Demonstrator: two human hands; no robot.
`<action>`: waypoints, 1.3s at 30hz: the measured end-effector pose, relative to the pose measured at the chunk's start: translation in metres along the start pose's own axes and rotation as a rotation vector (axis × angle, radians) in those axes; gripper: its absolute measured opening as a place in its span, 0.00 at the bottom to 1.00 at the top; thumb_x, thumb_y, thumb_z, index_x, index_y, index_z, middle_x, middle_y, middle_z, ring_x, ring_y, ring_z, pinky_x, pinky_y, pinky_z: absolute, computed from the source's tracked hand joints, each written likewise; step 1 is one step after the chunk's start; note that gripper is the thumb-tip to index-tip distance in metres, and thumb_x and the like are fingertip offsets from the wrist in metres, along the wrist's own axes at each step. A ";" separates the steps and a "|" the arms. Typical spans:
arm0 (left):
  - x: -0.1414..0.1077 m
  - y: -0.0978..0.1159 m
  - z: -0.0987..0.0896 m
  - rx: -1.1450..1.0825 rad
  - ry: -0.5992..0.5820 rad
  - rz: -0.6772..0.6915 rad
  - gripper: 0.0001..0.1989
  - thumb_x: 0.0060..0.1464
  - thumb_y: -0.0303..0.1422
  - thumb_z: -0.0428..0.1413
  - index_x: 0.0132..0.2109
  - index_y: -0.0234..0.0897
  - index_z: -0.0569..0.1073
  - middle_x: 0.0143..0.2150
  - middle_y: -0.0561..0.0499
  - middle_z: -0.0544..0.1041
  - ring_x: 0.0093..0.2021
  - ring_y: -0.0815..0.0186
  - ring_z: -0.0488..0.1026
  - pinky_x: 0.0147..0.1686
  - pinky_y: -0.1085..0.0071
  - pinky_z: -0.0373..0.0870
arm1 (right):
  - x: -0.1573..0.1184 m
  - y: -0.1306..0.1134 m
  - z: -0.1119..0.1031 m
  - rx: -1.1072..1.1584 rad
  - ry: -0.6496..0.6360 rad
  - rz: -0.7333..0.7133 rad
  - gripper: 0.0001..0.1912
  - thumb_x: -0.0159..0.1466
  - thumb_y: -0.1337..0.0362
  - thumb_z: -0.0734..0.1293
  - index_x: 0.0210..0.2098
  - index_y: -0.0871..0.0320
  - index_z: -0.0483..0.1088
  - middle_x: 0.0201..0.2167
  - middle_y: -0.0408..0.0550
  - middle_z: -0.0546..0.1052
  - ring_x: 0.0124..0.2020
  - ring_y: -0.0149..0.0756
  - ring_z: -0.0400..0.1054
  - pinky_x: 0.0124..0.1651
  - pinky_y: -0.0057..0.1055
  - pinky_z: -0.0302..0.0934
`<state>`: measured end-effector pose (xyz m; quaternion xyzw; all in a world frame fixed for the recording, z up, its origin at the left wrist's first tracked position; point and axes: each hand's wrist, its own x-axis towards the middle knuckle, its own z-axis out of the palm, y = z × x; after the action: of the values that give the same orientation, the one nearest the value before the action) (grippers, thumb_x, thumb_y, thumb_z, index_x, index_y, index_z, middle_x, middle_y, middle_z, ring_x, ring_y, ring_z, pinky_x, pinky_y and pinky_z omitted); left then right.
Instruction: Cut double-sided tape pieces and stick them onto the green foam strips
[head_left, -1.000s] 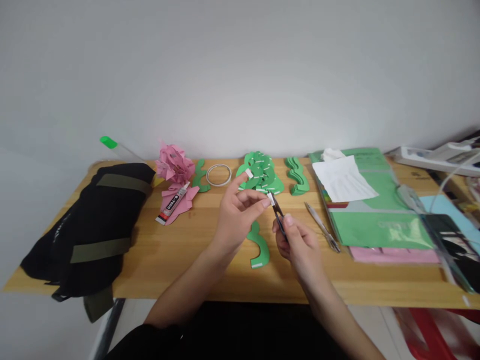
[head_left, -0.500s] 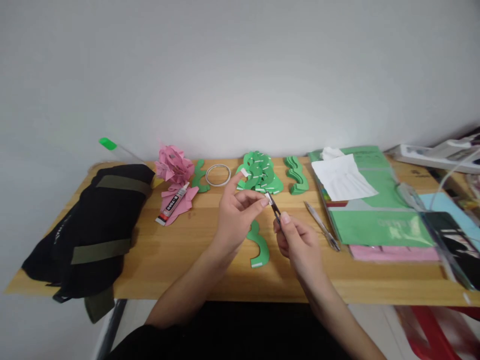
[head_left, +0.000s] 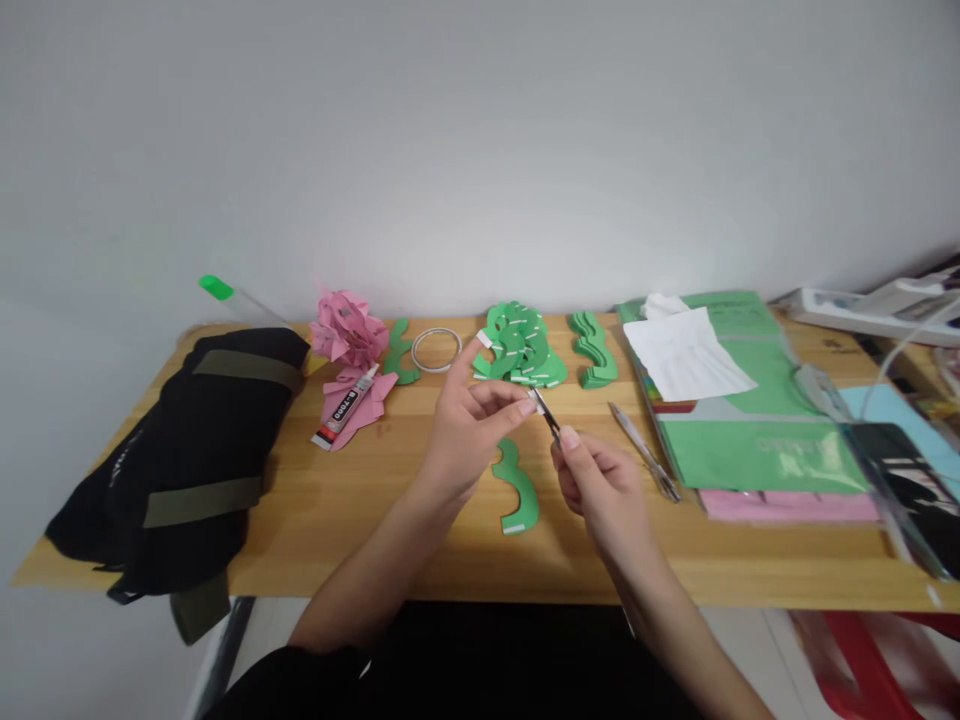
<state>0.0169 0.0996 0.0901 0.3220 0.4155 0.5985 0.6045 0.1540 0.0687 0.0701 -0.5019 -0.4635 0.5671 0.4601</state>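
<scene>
My left hand [head_left: 469, 425] pinches a small white piece of tape [head_left: 537, 402] between thumb and finger. Its raised index finger carries another white piece [head_left: 484, 339] at the tip. In my right hand [head_left: 596, 475] is a pair of dark tweezers [head_left: 547, 412], their tips at the pinched tape. Below the hands lies a wavy green paper cutout [head_left: 519, 490] with a white strip at its lower end. Behind my left hand, a pile of green cutouts [head_left: 536, 350] bears several white strips.
A stack of green cutouts [head_left: 594, 350], a pen [head_left: 643, 452] and a green packet [head_left: 757, 455] with tissue [head_left: 690, 355] lie right. Leftward are a tape roll [head_left: 436, 330], pink paper flower [head_left: 349, 328], glue tube [head_left: 345, 408] and black cloth bag [head_left: 202, 430].
The tweezers have shifted slightly along the pinched tape, and my right hand has moved a little to the right. My left index finger has straightened slightly upward.
</scene>
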 end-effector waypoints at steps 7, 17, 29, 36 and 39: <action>0.001 0.001 -0.009 -0.017 -0.094 -0.022 0.47 0.41 0.26 0.68 0.66 0.38 0.55 0.26 0.60 0.78 0.29 0.73 0.74 0.38 0.73 0.68 | -0.002 0.000 -0.002 -0.030 -0.022 -0.016 0.30 0.59 0.38 0.65 0.17 0.56 0.60 0.12 0.34 0.51 0.14 0.23 0.41 0.17 0.27 0.38; 0.001 0.005 -0.015 -0.024 -0.163 -0.028 0.49 0.42 0.28 0.69 0.67 0.42 0.53 0.26 0.60 0.78 0.29 0.73 0.73 0.36 0.74 0.68 | -0.003 -0.001 0.001 -0.010 -0.043 -0.031 0.28 0.60 0.40 0.65 0.18 0.56 0.60 0.12 0.34 0.50 0.14 0.23 0.40 0.16 0.27 0.35; -0.008 0.025 -0.017 0.139 -0.090 0.216 0.42 0.49 0.31 0.67 0.66 0.49 0.56 0.37 0.54 0.80 0.37 0.68 0.78 0.44 0.69 0.73 | -0.001 -0.016 -0.021 -0.352 -0.098 -0.248 0.21 0.66 0.50 0.62 0.24 0.57 0.68 0.16 0.40 0.63 0.18 0.27 0.55 0.22 0.26 0.50; -0.002 0.037 -0.021 0.444 -0.293 0.186 0.38 0.49 0.26 0.65 0.64 0.48 0.62 0.42 0.50 0.80 0.34 0.66 0.79 0.41 0.67 0.77 | 0.002 -0.030 -0.037 -0.663 -0.205 -0.306 0.17 0.65 0.54 0.62 0.23 0.57 0.67 0.15 0.39 0.63 0.17 0.28 0.56 0.22 0.27 0.49; 0.000 0.040 -0.023 0.529 -0.376 0.224 0.36 0.50 0.24 0.64 0.64 0.48 0.63 0.42 0.50 0.80 0.35 0.65 0.79 0.43 0.65 0.77 | 0.003 -0.030 -0.042 -0.688 -0.227 -0.304 0.19 0.66 0.53 0.61 0.22 0.57 0.65 0.16 0.39 0.63 0.18 0.28 0.56 0.23 0.28 0.49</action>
<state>-0.0216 0.1000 0.1157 0.6160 0.3998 0.4627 0.4966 0.1968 0.0788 0.0969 -0.4866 -0.7436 0.3557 0.2894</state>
